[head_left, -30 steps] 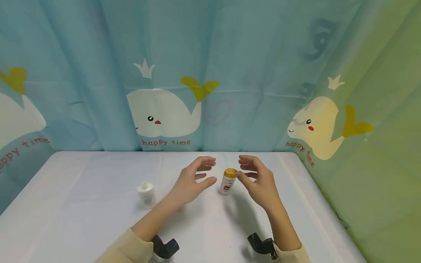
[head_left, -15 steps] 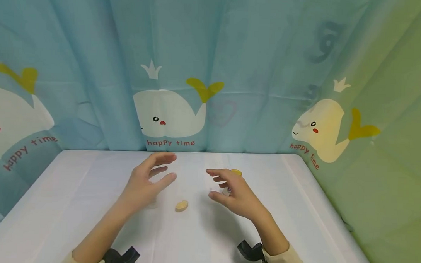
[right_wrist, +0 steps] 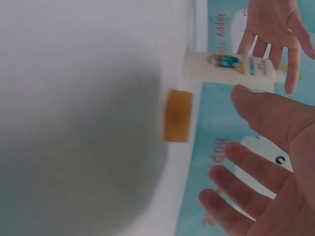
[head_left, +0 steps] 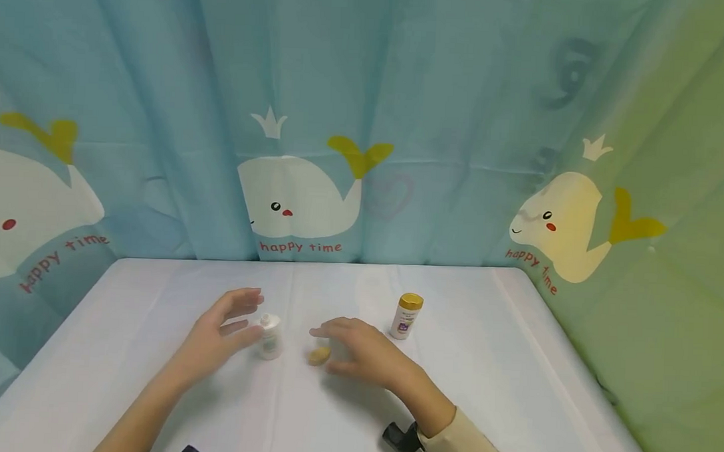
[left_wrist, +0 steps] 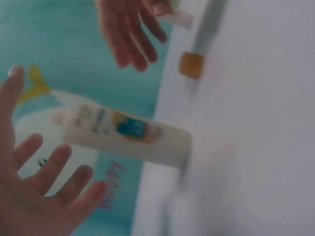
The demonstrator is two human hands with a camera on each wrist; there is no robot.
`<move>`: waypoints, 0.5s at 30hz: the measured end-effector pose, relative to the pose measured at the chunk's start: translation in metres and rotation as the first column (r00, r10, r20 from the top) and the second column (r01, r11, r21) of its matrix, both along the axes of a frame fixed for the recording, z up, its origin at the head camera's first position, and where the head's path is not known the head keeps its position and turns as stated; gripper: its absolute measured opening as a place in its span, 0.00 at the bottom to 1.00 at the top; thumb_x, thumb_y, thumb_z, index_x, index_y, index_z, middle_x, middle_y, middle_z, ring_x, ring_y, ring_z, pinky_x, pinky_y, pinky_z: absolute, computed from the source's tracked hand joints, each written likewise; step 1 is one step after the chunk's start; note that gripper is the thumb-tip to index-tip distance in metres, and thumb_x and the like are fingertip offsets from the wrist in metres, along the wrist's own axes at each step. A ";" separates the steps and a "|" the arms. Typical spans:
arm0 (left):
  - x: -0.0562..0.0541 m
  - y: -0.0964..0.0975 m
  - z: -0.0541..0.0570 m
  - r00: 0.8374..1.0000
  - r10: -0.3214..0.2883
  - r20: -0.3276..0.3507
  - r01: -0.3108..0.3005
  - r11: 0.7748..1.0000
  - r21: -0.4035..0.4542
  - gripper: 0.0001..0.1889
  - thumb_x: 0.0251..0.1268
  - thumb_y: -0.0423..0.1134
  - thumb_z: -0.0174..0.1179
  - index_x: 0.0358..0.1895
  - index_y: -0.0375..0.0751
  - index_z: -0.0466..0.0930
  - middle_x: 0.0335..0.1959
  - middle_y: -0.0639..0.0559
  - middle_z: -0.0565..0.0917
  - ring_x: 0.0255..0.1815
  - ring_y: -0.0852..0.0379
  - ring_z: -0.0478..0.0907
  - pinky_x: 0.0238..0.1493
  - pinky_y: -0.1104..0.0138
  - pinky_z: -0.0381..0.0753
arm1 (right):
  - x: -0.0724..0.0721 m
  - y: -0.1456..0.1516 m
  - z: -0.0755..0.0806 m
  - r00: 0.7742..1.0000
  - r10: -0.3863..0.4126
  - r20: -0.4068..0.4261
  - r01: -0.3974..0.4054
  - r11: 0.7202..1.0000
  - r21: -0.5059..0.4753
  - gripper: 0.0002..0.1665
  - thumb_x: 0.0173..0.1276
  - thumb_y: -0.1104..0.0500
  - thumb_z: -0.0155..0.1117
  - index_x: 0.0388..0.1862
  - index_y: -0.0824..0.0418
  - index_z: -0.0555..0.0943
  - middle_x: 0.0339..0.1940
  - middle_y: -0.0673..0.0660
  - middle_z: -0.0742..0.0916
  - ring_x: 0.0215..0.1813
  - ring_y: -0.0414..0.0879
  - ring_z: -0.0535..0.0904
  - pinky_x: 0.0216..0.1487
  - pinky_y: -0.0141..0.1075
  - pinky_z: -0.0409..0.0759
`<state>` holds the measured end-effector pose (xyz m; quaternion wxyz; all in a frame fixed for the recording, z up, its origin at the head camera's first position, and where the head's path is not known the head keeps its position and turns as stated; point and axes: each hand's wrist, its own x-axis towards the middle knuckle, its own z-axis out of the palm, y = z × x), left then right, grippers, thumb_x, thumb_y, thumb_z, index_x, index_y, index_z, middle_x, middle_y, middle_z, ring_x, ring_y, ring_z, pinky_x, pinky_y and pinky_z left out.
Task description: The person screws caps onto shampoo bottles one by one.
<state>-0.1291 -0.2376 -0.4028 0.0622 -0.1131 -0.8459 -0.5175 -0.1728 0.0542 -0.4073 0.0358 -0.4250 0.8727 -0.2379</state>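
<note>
Fingers spread, my left hand (head_left: 217,334) hovers at the left side of a small white bottle (head_left: 270,339) with a bare narrow nozzle. In the left wrist view the bottle's label (left_wrist: 132,129) shows blue and orange, and no finger is curled round it. My right hand (head_left: 360,352) is over the table just right of a small tan-gold, cap-like piece (head_left: 319,356), thumb and fingers apart. That piece looks like a short orange-gold block (right_wrist: 178,117) in the right wrist view. Behind the right hand stands a white bottle with a gold cap (head_left: 405,317).
A white cloth covers the table (head_left: 512,384), whose far edge meets a blue curtain (head_left: 461,123) printed with whales. A green curtain (head_left: 681,330) runs along the right side. Black wrist mounts (head_left: 401,439) sit at both wrists.
Both hands have moved left and nearer from around the gold-capped bottle. The left now sits beside the white bottle, the right by the tan-gold piece. The head view has shifted slightly.
</note>
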 end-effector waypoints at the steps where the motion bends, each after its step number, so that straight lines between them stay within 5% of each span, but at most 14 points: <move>1: 0.000 -0.001 -0.004 1.000 -0.014 0.020 0.014 1.000 0.005 0.33 0.65 0.43 0.68 0.71 0.44 0.65 0.66 0.46 0.75 0.67 0.45 0.72 0.63 0.56 0.76 | 0.000 -0.002 -0.002 1.000 0.005 -0.010 -0.004 1.000 0.020 0.32 0.62 0.57 0.72 0.66 0.50 0.77 0.63 0.49 0.82 0.67 0.42 0.75 0.69 0.38 0.71; 6: 0.000 -0.003 -0.021 0.993 -0.070 0.099 0.068 0.998 0.017 0.37 0.61 0.42 0.71 0.71 0.44 0.65 0.67 0.36 0.72 0.64 0.33 0.73 0.57 0.49 0.81 | -0.001 -0.011 -0.013 1.000 0.018 -0.021 -0.016 0.996 0.084 0.33 0.58 0.57 0.76 0.65 0.51 0.79 0.62 0.47 0.83 0.65 0.41 0.76 0.67 0.36 0.72; 15: -0.003 0.000 -0.040 0.989 -0.087 0.119 0.083 0.996 0.038 0.34 0.60 0.38 0.70 0.68 0.39 0.66 0.64 0.34 0.75 0.58 0.35 0.79 0.54 0.59 0.83 | -0.002 -0.018 -0.022 1.000 -0.014 0.004 0.013 0.991 0.137 0.30 0.58 0.59 0.77 0.61 0.48 0.82 0.58 0.42 0.84 0.61 0.38 0.78 0.63 0.34 0.75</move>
